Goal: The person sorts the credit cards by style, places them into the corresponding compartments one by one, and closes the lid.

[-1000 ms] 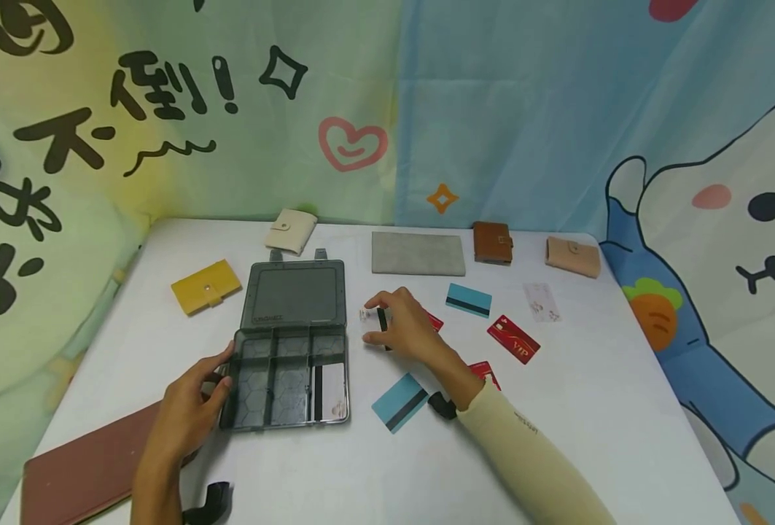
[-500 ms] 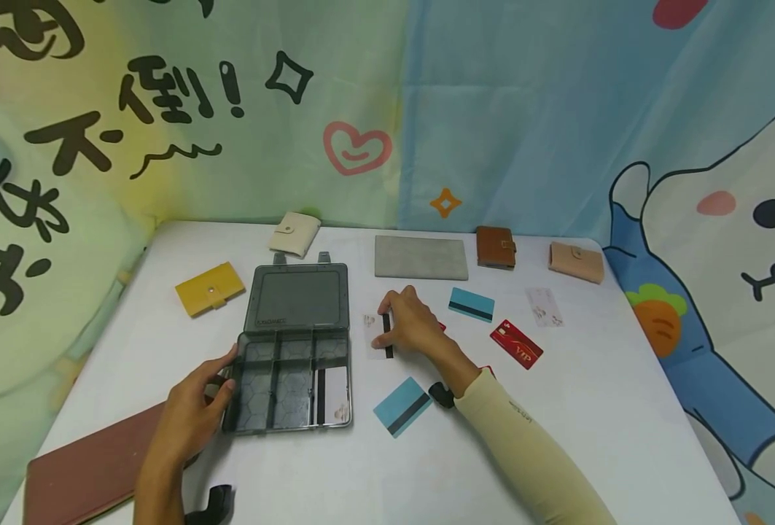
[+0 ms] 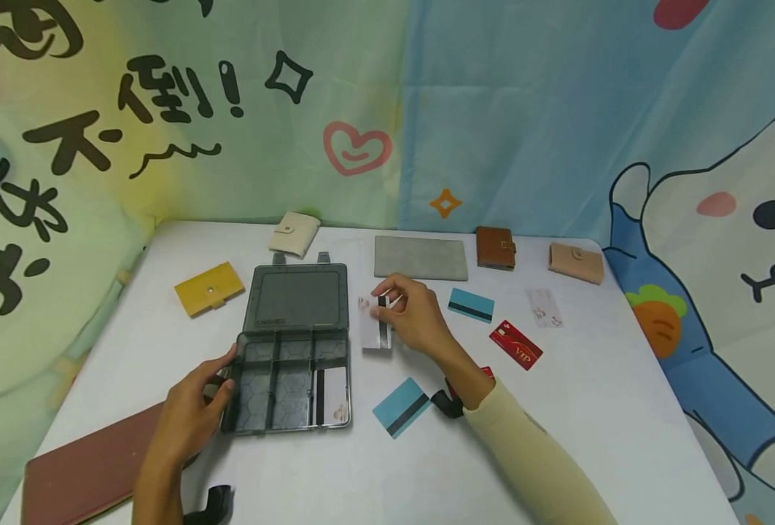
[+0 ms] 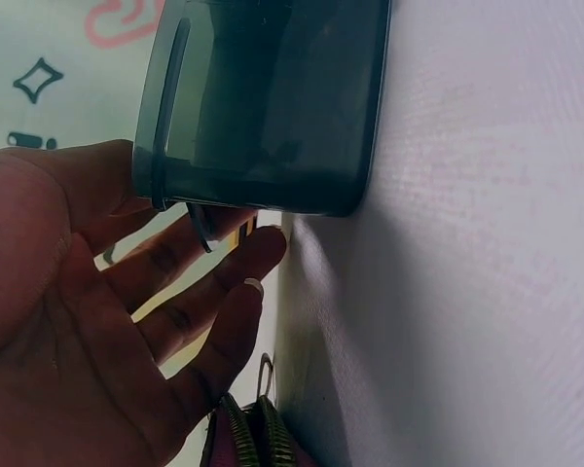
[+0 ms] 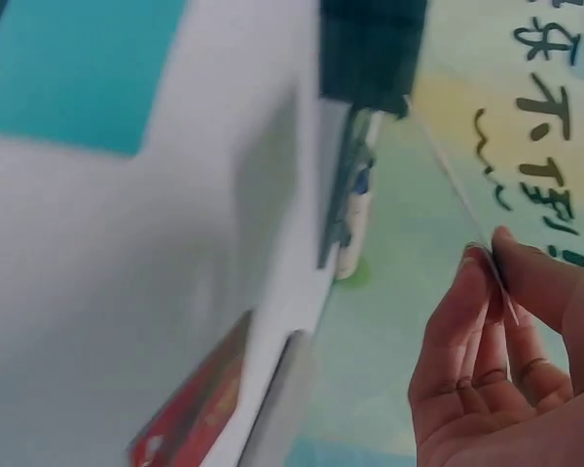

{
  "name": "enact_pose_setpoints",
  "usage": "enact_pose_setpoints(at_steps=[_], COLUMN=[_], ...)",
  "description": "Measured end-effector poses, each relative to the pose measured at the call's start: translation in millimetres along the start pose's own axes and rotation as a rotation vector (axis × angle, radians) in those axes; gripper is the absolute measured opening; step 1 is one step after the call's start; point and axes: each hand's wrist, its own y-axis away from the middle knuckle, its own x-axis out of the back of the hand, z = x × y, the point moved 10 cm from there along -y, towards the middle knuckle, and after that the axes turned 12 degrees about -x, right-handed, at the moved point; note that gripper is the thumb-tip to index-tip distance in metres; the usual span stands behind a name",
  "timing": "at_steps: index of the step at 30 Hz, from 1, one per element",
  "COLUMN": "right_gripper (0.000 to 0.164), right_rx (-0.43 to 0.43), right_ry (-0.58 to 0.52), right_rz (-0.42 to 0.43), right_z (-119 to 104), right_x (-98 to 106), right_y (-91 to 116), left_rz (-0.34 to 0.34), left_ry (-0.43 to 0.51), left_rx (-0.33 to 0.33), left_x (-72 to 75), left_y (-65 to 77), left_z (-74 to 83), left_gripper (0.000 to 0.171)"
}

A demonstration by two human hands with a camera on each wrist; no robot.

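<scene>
Likely pick-up step; right hand (image 3: 416, 317) pinches striped white card (image 3: 370, 332); left hand (image 3: 190, 408), fingers spread, touches organizer box (image 3: 291, 397); next calls for steady pinch

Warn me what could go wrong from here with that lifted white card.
The right grip pinches the lifted white card near one end, as the right wrist view shows, so it might pivot or slip.

If it goes into the open box, it could catch on a divider or the card already inside.

The left grip sits at the box's left side; a push there could shift it.
</scene>
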Motion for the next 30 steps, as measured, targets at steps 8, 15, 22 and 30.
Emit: enact_pose_setpoints(at_steps=[8,15,22,30], right_gripper=[0.017,0.015,0.010,0.018], right_rx=[-0.006,0.014,0.065,0.120], right_ry=[-0.217,-0.165,-0.008,0.072], right_rz=[-0.188,-0.276,-0.323,-0.295], right_z=[-16.1,-19.9,-21.0,-22.7], right_x=[-18.9,-50.4,-72.4,-72.0], right_y=[27.3,48.5,62.9,66.2], left_rz=[-0.007,-0.013,-0.011,0.003], left_ry=[0.006,0.011,0.015,0.005], left_rx=[0.009,0.022,0.022,0.015], left_x=[-0.1,-0.8,-1.7,-0.9], left_y=[-0.3,0.0,0.1,0.5], left_z=[0.0,-0.5,-0.9,-0.1], left_gripper=[0.057,0.057,0.057,0.057])
